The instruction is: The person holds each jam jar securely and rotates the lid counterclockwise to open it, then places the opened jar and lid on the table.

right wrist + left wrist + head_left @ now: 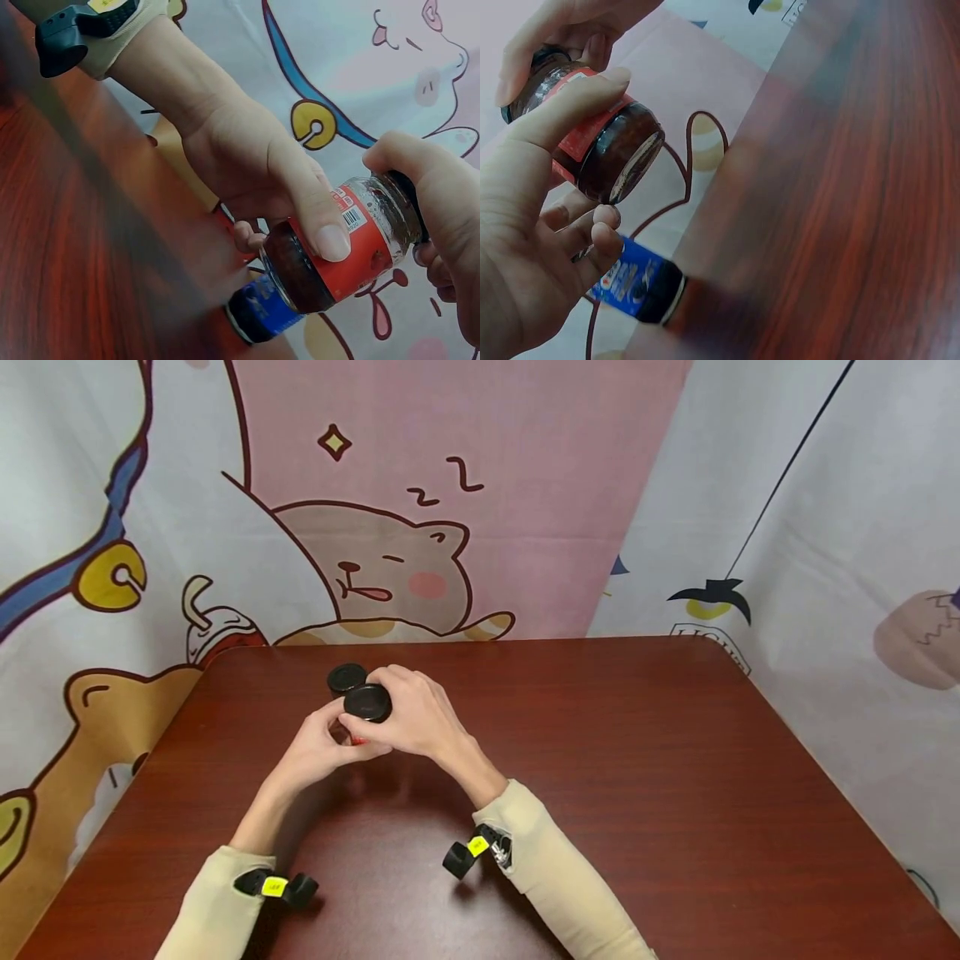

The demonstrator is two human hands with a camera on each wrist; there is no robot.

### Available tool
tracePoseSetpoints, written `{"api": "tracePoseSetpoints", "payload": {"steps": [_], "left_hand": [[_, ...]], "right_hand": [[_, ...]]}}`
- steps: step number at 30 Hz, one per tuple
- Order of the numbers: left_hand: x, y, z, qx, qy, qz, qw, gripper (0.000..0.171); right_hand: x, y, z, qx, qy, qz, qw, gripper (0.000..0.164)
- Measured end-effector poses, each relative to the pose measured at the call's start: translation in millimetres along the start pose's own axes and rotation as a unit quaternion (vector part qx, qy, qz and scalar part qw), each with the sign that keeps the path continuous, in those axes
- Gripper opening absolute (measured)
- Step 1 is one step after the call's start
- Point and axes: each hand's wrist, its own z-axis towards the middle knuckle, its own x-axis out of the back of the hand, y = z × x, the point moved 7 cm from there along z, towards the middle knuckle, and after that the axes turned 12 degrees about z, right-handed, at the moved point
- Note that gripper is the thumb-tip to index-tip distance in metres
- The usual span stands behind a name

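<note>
A glass jar with a red label and dark contents is held up above the table, tilted in both wrist views. My left hand grips its body, thumb across the label. Around its black lid curl the fingers and thumb of my right hand. Just behind, a second jar with a blue label and dark contents stands on the table. In the head view only the black lid of that second jar shows well; the held jar and hands cover most of the rest.
The reddish-brown wooden table extends to the right and toward the front. Behind it hangs a cartoon-printed cloth. Small black devices with yellow tags sit at both cream sleeves.
</note>
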Motion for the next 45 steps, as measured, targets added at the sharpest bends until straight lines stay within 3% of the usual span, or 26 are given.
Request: {"api": "tracePoseSetpoints", "payload": {"steps": [6,8,16,27,45], "left_hand": [[-1.1,45.5,2.3,-0.028,-0.009,-0.002,0.9996,0.044],[-3.3,51.6,3.8,-0.03,-0.012,-0.004,0.9995,0.044],[-13.2,67.2,9.2,-0.04,-0.017,-0.016,0.9989,0.039],[-24.0,89.4,16.3,-0.065,-0.025,-0.014,0.9975,0.038],[-39.9,115.4,27.8,-0.094,-0.017,0.014,0.9953,0.031]], "right_hand": [[18.6,2.7,-4.5,-0.002,0.012,0.023,1.0,0.039],[23.8,3.5,-6.0,0.0,0.011,0.027,1.0,0.038],[41.2,6.6,-11.5,0.008,0.009,0.025,1.0,0.037],[68.4,5.0,-23.1,0.046,0.041,0.034,0.998,0.036],[97.6,20.3,-38.7,0.031,0.054,0.076,0.995,0.037]]}}
